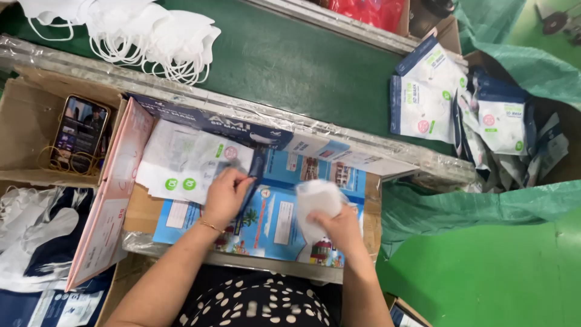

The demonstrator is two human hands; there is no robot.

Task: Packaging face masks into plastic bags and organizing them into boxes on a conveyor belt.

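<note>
Far left, a phone (79,132) lies in an open cardboard box (27,121), screen lit, rubber bands looped round its lower end. Below that box, a heap of white and dark material, too jumbled to read. A pink board (109,206) stands tilted against the box's right side.

Up on the green belt (302,60), near its top left corner, a loose pile of white masks (151,33), ear loops trailing.

Now the bench, its top covered by a blue printed sheet (272,218). At the sheet's left edge sits a stack of flat pouches (181,163), white with green dots. The left hand (225,195) is on the stack's right end, fingers curled round the dark-edged mouth of the top pouch; pinching it, though blur hides exactly how. A thin gold bracelet on that wrist.

Just right of it, well inside the sheet, the right hand (342,225) is closed on a folded white mask (316,203), held up off the sheet, close to the pouch opening but apart from it.

Further right, past the belt's far edge, filled packets (460,103) are heaped in a bin lined with green bag (514,66). Green floor at lower right.
</note>
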